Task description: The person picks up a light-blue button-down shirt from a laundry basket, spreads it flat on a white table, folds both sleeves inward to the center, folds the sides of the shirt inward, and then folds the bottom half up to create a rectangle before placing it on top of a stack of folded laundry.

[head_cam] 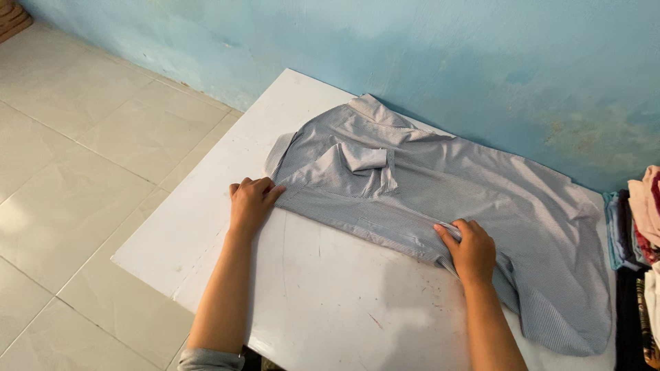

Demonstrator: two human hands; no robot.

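A grey-and-white striped shirt [440, 185] lies spread on a white table [323, 302], collar toward the wall, one sleeve folded across its back. My left hand [251, 203] pinches the near folded edge of the shirt at its left end. Farther right along that same edge, my right hand [471, 251] grips the fabric. Both hands hold the long near fold; the shirt's lower part hangs loose toward the table's right side.
A pile of mixed-colour folded clothes [636, 240] sits at the right edge. A light blue wall [481, 75] runs behind the table. Pale floor tiles [82, 178] lie to the left, below the table's left edge.
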